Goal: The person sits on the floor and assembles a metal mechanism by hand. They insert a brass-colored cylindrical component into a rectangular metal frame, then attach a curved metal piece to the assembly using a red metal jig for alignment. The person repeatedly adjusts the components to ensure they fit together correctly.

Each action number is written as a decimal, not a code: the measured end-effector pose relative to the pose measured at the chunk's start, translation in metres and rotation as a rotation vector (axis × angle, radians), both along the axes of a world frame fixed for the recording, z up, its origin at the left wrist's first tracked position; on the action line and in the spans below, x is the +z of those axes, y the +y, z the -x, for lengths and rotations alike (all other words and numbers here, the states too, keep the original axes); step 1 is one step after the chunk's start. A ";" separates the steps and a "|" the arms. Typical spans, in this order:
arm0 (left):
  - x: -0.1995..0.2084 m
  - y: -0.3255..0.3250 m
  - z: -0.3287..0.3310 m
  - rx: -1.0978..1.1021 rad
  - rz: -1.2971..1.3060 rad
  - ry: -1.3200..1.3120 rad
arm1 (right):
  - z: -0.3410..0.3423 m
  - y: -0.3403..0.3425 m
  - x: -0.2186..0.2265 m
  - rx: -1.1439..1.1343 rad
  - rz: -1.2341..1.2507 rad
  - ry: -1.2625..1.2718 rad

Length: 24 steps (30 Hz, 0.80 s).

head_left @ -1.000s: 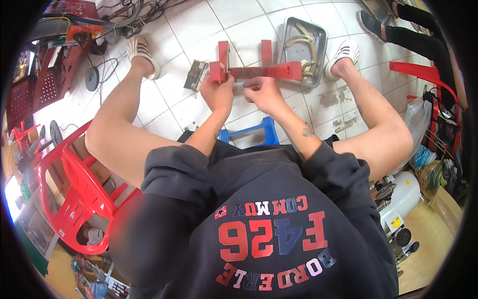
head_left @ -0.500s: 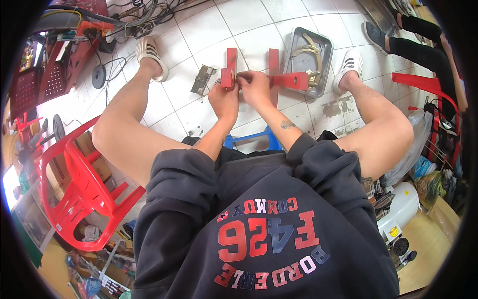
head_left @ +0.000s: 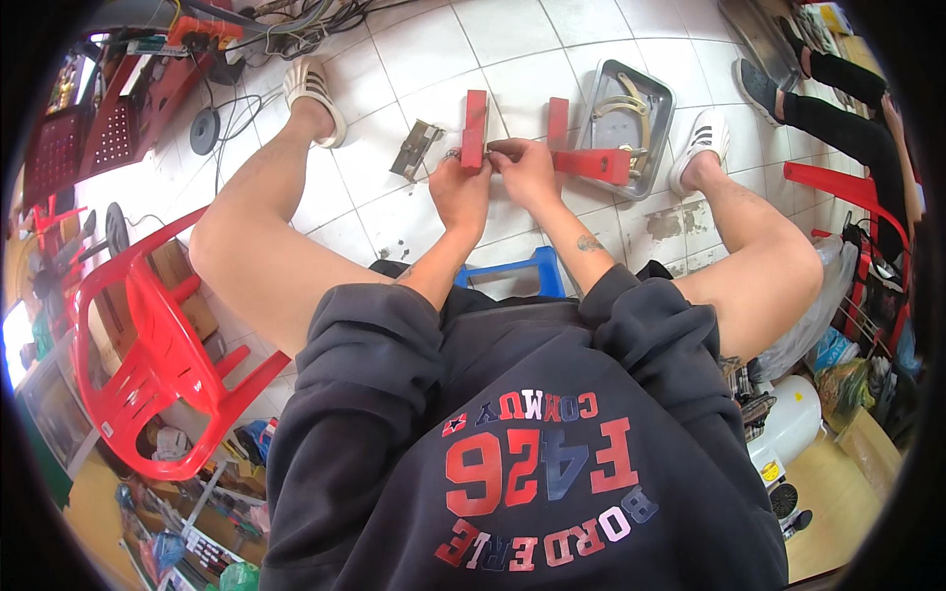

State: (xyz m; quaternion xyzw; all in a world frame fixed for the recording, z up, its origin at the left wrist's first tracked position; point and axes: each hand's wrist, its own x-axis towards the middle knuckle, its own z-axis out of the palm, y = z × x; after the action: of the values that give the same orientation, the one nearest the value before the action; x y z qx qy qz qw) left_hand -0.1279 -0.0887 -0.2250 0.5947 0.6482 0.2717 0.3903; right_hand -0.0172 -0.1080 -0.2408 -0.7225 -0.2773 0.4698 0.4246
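A red metal bracket lies on the white tiled floor between my feet, with an upright arm (head_left: 475, 126) at its left and a flat bar (head_left: 591, 163) running right. My left hand (head_left: 461, 192) grips the base of the left arm. My right hand (head_left: 524, 169) is closed on the bracket's middle, fingers pinching something small that I cannot make out. A second red upright (head_left: 558, 122) stands just behind my right hand.
A grey metal tray (head_left: 652, 108) with curved metal parts sits at the bracket's right end. A small metal hinge-like plate (head_left: 418, 148) lies left of it. A blue stool (head_left: 512, 273) is under me, a red plastic chair (head_left: 148, 345) at left. Another person's legs (head_left: 828, 94) are at the upper right.
The view has shifted, so the bracket and hands sit higher and more central. My hands have closed in together on the bracket's left arm.
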 end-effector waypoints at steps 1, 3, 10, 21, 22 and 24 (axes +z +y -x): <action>0.000 0.002 0.000 -0.016 0.011 0.018 | -0.001 0.000 -0.002 -0.010 0.003 0.031; -0.001 0.002 0.002 -0.025 0.016 0.033 | -0.001 0.001 -0.002 -0.024 0.002 0.154; 0.007 0.001 0.002 -0.029 0.012 0.060 | -0.007 -0.001 0.004 -0.034 0.101 0.331; 0.008 0.001 -0.008 0.145 0.145 -0.004 | -0.004 -0.011 -0.009 -0.078 -0.062 0.449; 0.007 0.001 -0.007 0.145 0.149 -0.018 | -0.005 -0.011 -0.011 -0.073 -0.070 0.471; 0.006 0.003 -0.004 0.145 0.171 -0.066 | -0.006 -0.008 -0.016 -0.058 -0.087 0.519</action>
State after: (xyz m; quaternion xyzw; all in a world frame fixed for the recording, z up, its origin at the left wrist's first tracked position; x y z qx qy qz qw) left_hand -0.1239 -0.0859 -0.2186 0.5014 0.6973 0.2622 0.4400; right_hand -0.0114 -0.1157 -0.2567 -0.5667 -0.1580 0.6146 0.5254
